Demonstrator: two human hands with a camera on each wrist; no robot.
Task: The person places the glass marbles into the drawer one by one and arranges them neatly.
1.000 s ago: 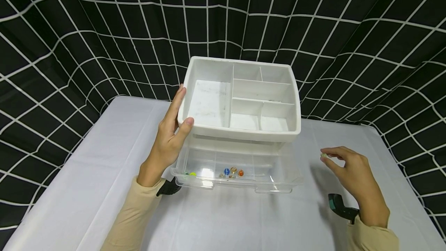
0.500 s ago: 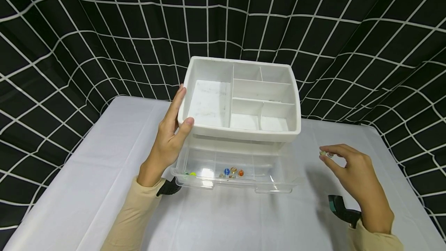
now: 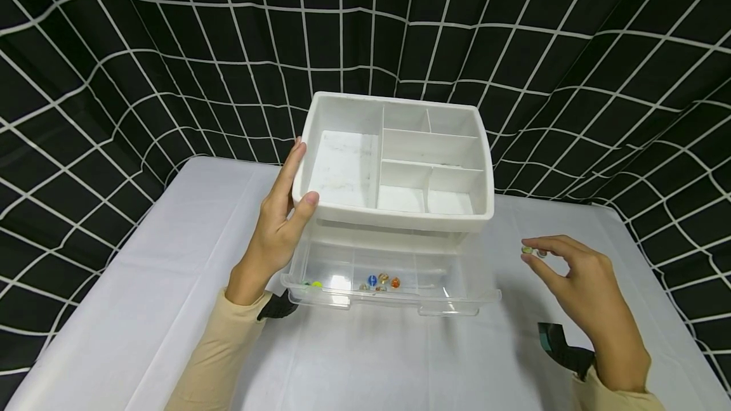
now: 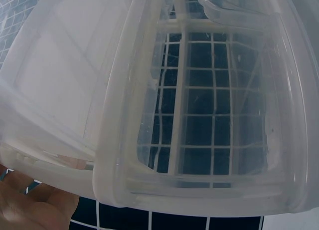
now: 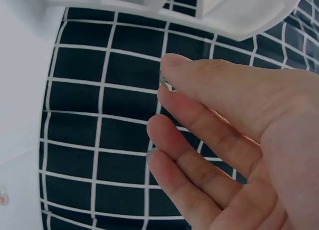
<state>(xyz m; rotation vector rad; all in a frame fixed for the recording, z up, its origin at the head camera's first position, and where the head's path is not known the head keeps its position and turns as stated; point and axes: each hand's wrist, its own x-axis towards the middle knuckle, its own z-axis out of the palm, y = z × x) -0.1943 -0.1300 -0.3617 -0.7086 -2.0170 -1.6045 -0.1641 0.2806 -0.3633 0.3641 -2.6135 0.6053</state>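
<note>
My left hand (image 3: 273,233) grips the front left corner of a white desk organizer (image 3: 394,219), thumb over the rim and fingers along the outer wall. Below it, a clear drawer (image 3: 451,271) stands pulled out towards me. In it lie a blue marble (image 3: 372,280), an orange marble (image 3: 395,282), a yellow-green marble (image 3: 316,285) and several others. To the right of the drawer, my right hand (image 3: 579,278) pinches a yellowish-green glass marble (image 3: 526,250) between thumb and forefinger, above the table. Another small shiny piece (image 3: 541,253) shows behind it among the fingers.
The organizer's top has one large compartment (image 3: 342,170) on the left and several smaller ones on the right. A white cloth covers the table (image 3: 365,360). Behind and at both sides hangs a black curtain (image 3: 228,37) with a white grid.
My right fingertips have shifted slightly left, while the wrist has moved a little down and right. The pinched marble shows more at the fingertips. My left hand and the organizer have stayed put.
</note>
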